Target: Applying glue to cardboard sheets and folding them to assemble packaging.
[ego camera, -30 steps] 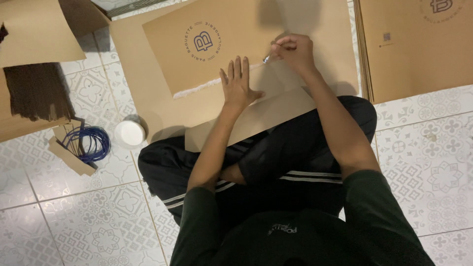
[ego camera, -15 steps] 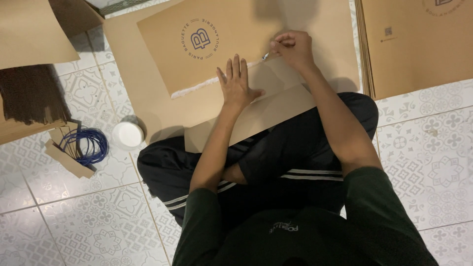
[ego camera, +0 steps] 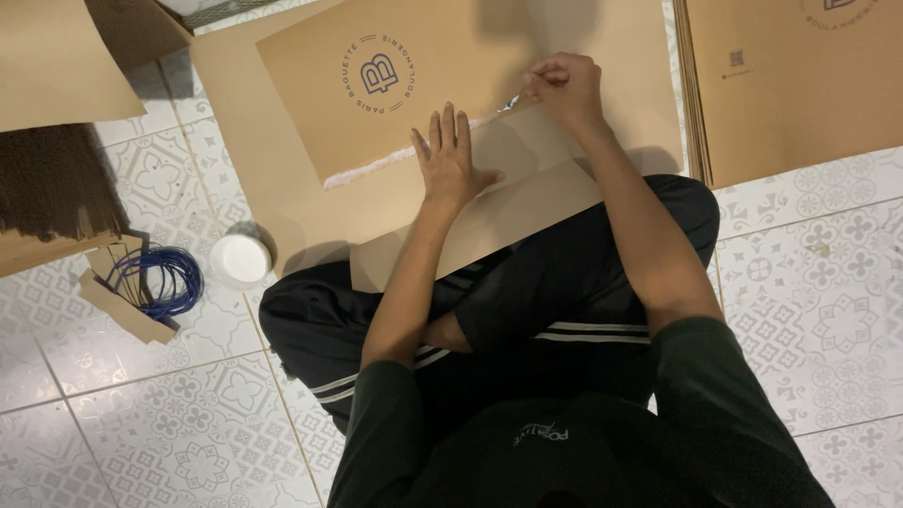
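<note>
The fingers [ego camera: 442, 141] of the left hand [ego camera: 449, 167] lie spread and flat, palm down, pressing on a brown paper sheet [ego camera: 470, 85] and gripping nothing. The fingers [ego camera: 550, 77] of the right hand [ego camera: 567, 89] are curled tight together, pinching a small thin object at the sheet's lower edge; it is too small to tell what it is.

From above, a person sits cross-legged on a floor [ego camera: 169, 414] of white tiles with a grey pattern, wearing a dark green long-sleeved top and black trousers with white stripes. The brown paper sheet lies flat on the floor just ahead of the knees, on top of a larger plain brown sheet [ego camera: 235, 169]. It carries a round blue printed emblem [ego camera: 379, 73] near its upper left. A rough whitish strip [ego camera: 376, 167] runs along its lower edge, from the left side up towards the right hand. A folded brown flap [ego camera: 527, 212] lies below the strip, reaching the person's legs.

On the right, a stack of similar brown sheets [ego camera: 790, 85] rests on the floor, well apart from the hands. At upper left lies another brown sheet [ego camera: 56, 61], with a dark brown bundle [ego camera: 52, 188] below it. Near the left knee stands a small round white tub [ego camera: 241, 259]. Just left of it, a coil of blue cord [ego camera: 165, 277] rests on a scrap of cardboard [ego camera: 122, 306].
</note>
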